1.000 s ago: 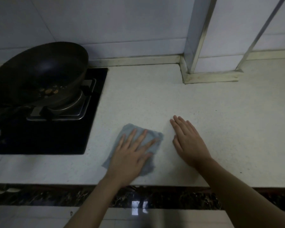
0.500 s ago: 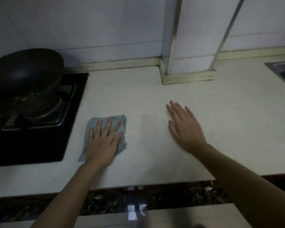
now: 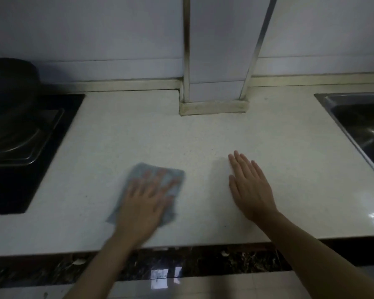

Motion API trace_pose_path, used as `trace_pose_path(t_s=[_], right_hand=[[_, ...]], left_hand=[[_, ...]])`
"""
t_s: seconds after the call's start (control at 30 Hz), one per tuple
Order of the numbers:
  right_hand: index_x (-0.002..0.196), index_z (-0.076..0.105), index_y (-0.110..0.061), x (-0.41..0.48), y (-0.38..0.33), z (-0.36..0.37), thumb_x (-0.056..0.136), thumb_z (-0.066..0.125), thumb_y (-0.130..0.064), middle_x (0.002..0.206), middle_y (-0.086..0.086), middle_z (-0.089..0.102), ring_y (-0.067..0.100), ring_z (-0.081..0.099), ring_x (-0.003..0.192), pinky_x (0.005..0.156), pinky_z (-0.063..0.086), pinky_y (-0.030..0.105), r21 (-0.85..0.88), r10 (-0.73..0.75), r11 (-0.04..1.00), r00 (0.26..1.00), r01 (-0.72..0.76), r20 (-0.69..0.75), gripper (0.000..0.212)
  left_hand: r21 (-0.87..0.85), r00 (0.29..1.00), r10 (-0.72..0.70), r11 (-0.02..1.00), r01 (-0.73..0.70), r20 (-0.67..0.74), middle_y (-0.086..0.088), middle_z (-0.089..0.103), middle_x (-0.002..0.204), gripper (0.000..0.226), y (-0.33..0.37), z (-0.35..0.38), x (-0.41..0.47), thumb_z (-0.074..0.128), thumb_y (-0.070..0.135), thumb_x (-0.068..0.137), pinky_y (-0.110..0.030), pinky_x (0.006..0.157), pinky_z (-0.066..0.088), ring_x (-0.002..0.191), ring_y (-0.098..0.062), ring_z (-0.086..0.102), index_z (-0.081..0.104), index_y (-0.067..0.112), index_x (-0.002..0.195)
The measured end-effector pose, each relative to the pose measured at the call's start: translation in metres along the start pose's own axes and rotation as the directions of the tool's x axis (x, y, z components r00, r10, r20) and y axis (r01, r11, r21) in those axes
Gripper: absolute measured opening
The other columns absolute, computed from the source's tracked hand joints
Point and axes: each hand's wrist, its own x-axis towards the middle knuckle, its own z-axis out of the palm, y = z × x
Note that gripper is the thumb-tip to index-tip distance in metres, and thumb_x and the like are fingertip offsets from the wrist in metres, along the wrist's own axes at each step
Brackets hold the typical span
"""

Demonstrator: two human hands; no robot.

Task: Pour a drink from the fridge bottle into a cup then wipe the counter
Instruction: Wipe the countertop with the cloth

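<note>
The left grip (image 3: 145, 199), spread flat on the cloth (image 3: 140, 170), has swept it from the hob (image 3: 20, 158) toward the spread, resting right grip (image 3: 249, 186), so wiping of the worktop (image 3: 138, 130) continues.

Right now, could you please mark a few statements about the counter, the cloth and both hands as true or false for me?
1. The left hand presses a blue-grey cloth flat on the counter. True.
2. The right hand grips a cup. False: it lies flat on the bare counter and holds nothing.
3. A sink sits at the counter's right end. True.
4. The dark wok stands in the sink. False: it sits on the hob at the left.
</note>
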Motion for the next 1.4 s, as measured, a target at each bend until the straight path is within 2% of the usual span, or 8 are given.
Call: trace_pose_path(t_s=[0.1,0.17,0.3,0.57,0.87,1.03,1.23,1.4], right_hand=[[0.153,0.01,-0.013,-0.002,0.017,0.001,0.097,0.004,-0.036,0.16,0.005,0.013,0.015,0.008,0.148,0.122,0.01,0.037,-0.001,-0.029,1.0,1.0,0.029,-0.002,0.061],[0.152,0.009,-0.014,-0.003,0.025,0.004,0.097,0.003,-0.037,0.16,0.005,0.013,0.015,0.007,0.148,0.122,0.01,0.037,0.012,-0.031,0.999,1.0,0.031,-0.001,0.061],[0.152,0.013,-0.012,0.003,0.035,0.006,0.098,0.007,-0.036,0.16,0.006,0.016,0.016,0.01,0.148,0.122,0.01,0.036,0.024,-0.05,0.998,0.999,0.05,-0.006,0.059],[0.153,0.01,-0.013,0.031,0.05,-0.001,0.101,0.015,-0.034,0.16,0.007,0.013,0.018,0.009,0.148,0.121,0.012,0.039,0.0,-0.066,0.998,0.998,0.066,-0.004,0.056],[0.151,0.019,-0.01,0.026,0.081,0.012,0.101,0.02,-0.032,0.158,0.007,0.023,0.015,0.015,0.147,0.121,0.013,0.035,0.079,-0.092,0.993,0.996,0.093,-0.022,0.055],[0.152,0.016,-0.011,0.026,0.083,0.013,0.101,0.021,-0.033,0.159,0.007,0.018,0.015,0.012,0.148,0.121,0.013,0.035,0.139,-0.085,0.986,0.995,0.091,-0.043,0.055],[0.153,0.011,-0.012,0.029,0.083,0.015,0.1,0.012,-0.036,0.161,0.006,0.011,0.013,0.004,0.148,0.121,0.013,0.038,0.132,-0.104,0.985,0.993,0.11,-0.047,0.058],[0.153,0.009,-0.01,0.029,0.082,0.013,0.1,0.014,-0.035,0.161,0.007,0.01,0.015,0.003,0.149,0.121,0.013,0.04,0.132,-0.101,0.986,0.994,0.106,-0.045,0.059]], left_hand=[[0.073,0.963,-0.258,0.965,0.252,0.08,-0.006,-0.006,0.163,0.057,-0.023,-0.008,0.016,0.029,0.039,0.101,-0.058,0.118,0.008,0.15,-0.036,-0.002,0.004,0.032,0.152],[0.088,0.93,-0.34,0.94,0.33,0.139,-0.004,-0.025,0.16,0.062,-0.007,-0.008,0.041,0.018,0.045,0.099,-0.057,0.118,-0.002,0.148,-0.036,-0.017,-0.011,0.033,0.153],[0.01,0.963,-0.247,0.969,0.248,0.11,-0.001,-0.022,0.162,0.057,0.074,-0.004,0.09,-0.004,0.053,0.095,-0.055,0.119,-0.005,0.148,-0.033,-0.019,-0.024,0.038,0.146],[-0.132,0.999,0.037,0.991,-0.037,-0.005,0.008,0.005,0.165,0.053,0.11,0.008,0.036,0.019,0.053,0.104,-0.05,0.121,0.001,0.152,-0.021,0.0,0.008,0.041,0.154],[-0.028,0.9,-0.436,0.899,0.436,0.03,-0.006,-0.009,0.164,0.058,0.072,0.001,0.097,-0.008,0.064,0.092,-0.06,0.116,-0.01,0.148,-0.039,-0.012,-0.009,0.048,0.147],[-0.001,0.956,-0.277,0.961,0.278,0.096,-0.001,-0.023,0.162,0.06,0.135,0.001,0.147,-0.005,0.063,0.091,-0.064,0.115,-0.003,0.146,-0.038,-0.023,-0.024,0.045,0.145],[-0.073,0.999,-0.012,0.997,0.015,0.042,0.006,-0.002,0.164,0.058,0.133,0.003,0.121,0.001,0.061,0.096,-0.057,0.119,-0.003,0.15,-0.029,-0.009,0.004,0.045,0.152],[0.003,0.966,-0.258,0.966,0.258,-0.019,-0.003,-0.009,0.162,0.064,0.083,-0.001,0.149,0.002,0.06,0.095,-0.045,0.117,-0.017,0.148,-0.031,-0.011,-0.005,0.034,0.153]])
